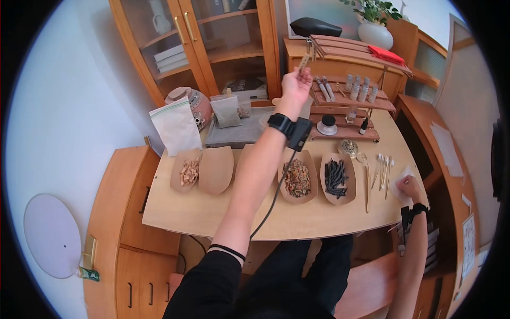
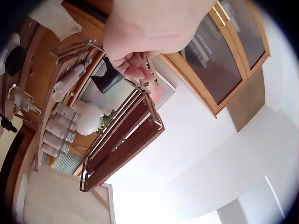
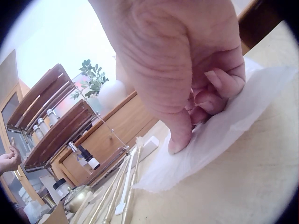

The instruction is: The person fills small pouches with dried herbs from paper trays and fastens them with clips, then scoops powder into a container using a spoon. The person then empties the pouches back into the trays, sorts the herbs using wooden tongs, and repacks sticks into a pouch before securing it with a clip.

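My left hand (image 1: 297,85) is raised beside the upper end of a brown slatted rack (image 1: 361,50). Its fingers pinch a small, narrow beige piece with dark marks (image 1: 304,62), which stands up above the fingertips; its exact kind I cannot tell. In the left wrist view the fingertips are close to the rack's metal end bracket (image 2: 152,109). At the table's right edge, my right hand (image 3: 187,60) holds a thin, translucent white sheet (image 3: 224,140). The thumb lies on the sheet and the other fingers curl in against it.
Card trays hold wood chips (image 1: 189,171), dried plant bits (image 1: 297,179) and black sticks (image 1: 336,178); another tray (image 1: 217,170) stands among them. Slender brass tools (image 1: 385,173) lie left of the right hand. Small bottles (image 1: 363,89) stand on the rack. A white pouch (image 1: 175,127) stands at back left.
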`<move>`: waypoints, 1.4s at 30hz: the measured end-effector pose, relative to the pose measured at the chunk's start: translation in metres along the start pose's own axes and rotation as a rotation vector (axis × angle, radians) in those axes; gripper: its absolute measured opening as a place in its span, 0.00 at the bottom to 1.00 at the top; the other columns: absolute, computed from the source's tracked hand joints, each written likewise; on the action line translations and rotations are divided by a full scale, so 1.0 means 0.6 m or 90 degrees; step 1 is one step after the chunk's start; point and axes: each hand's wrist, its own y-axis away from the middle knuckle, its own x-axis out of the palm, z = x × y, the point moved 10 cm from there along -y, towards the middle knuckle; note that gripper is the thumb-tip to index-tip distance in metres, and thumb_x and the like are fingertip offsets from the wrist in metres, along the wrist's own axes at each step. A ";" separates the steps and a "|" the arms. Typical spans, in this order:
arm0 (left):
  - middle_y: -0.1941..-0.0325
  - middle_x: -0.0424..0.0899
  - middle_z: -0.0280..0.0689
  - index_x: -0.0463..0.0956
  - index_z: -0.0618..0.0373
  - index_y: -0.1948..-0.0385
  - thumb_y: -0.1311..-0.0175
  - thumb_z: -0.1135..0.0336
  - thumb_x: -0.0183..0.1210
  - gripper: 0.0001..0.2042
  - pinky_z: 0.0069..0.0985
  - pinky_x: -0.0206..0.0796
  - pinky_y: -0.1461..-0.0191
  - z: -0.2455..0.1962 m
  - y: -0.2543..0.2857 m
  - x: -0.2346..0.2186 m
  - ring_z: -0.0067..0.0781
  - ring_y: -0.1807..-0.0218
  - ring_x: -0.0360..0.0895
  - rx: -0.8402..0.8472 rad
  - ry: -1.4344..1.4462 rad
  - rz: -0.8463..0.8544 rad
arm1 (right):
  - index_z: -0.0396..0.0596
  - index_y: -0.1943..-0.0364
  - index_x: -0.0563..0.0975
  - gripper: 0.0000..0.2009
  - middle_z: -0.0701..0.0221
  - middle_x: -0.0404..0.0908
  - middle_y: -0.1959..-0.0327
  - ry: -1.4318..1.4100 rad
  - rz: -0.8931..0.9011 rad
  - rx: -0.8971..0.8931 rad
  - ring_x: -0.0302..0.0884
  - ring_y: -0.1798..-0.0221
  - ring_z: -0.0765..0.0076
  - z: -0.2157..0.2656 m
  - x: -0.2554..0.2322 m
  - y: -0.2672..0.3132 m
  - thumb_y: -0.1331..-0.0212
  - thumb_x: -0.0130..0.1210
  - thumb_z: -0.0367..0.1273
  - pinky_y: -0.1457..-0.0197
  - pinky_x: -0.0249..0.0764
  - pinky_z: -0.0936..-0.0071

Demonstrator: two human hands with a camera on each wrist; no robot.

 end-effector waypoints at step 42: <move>0.63 0.81 0.41 0.73 0.64 0.61 0.26 0.62 0.44 0.13 0.30 0.72 0.56 0.087 -0.029 0.058 0.33 0.64 0.75 -0.077 0.066 -0.006 | 0.40 0.74 0.77 0.13 0.66 0.79 0.79 -0.015 0.012 0.015 0.77 0.75 0.69 0.027 -0.006 0.018 0.53 0.69 0.34 0.70 0.73 0.70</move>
